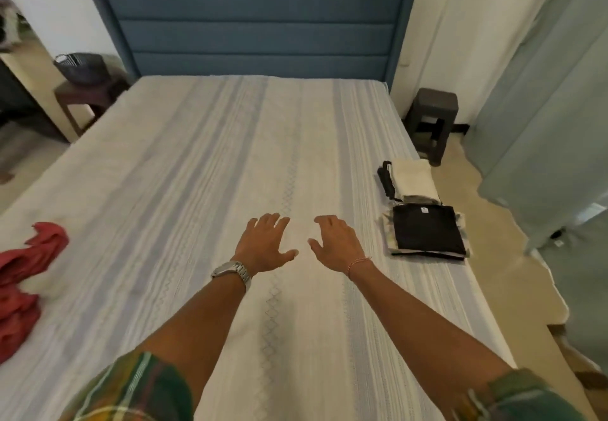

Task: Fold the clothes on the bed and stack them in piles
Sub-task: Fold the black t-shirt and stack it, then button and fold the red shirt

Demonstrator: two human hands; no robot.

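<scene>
Evidently the crumpled red cloth garment [24,276] is what remains to be folded; it lies bunched at the bed's edge, well off to the left of the left hand [263,241], and runs partly out of view. It looks soft, light and limp, so it would likely sag and twist when lifted; taking it at two spread points along a hem or the shoulders should let it hang flat, though which end is which cannot be told from the heap. Both grips hold nothing: the left hand and the right hand [335,243] hover side by side over the middle of the striped pale bedspread [184,164], palms down, fingers spread and relaxed. To the right of the right hand sit the finished piles, a folded black shirt [427,231] atop lighter folded pieces, and just beyond it a cream folded pile [413,179]. A silver metal wristwatch [232,271] sits on the left wrist. Far ahead of the hands stands the blue padded headboard [253,29].
</scene>
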